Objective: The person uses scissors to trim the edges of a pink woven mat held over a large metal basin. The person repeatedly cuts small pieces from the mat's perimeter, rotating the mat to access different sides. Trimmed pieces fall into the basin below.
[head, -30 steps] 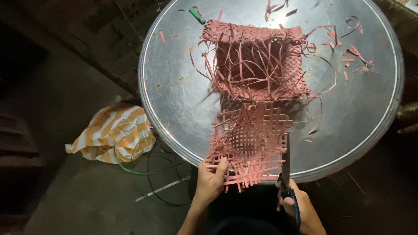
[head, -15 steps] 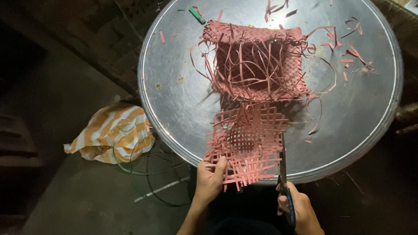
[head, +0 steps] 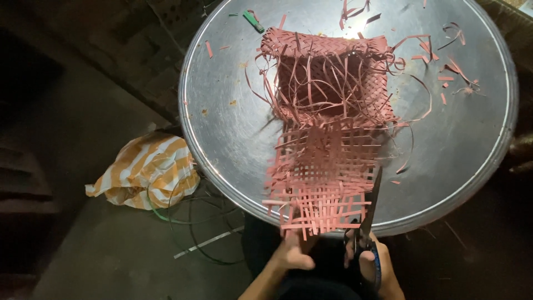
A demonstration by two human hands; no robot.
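A flat mat woven from pink strips (head: 322, 172) hangs over the near rim of a round metal tray (head: 222, 116). My left hand (head: 293, 254) grips the mat's near edge from below. My right hand (head: 371, 265) holds dark scissors (head: 371, 208), whose blades point up along the mat's right edge. Farther on the tray lies a pink woven basket (head: 327, 75) with loose strips sticking out of it.
Cut pink scraps (head: 452, 75) and a small green clip (head: 254, 21) lie on the tray. An orange-and-white striped cloth (head: 147, 169) sits on the floor to the left, with thin green wire loops (head: 194, 222) beside it. Dark steps rise at far left.
The mat has dropped lower toward me and shifted slightly. My left hand has slid down to its bottom edge. The scissors stay along the right side.
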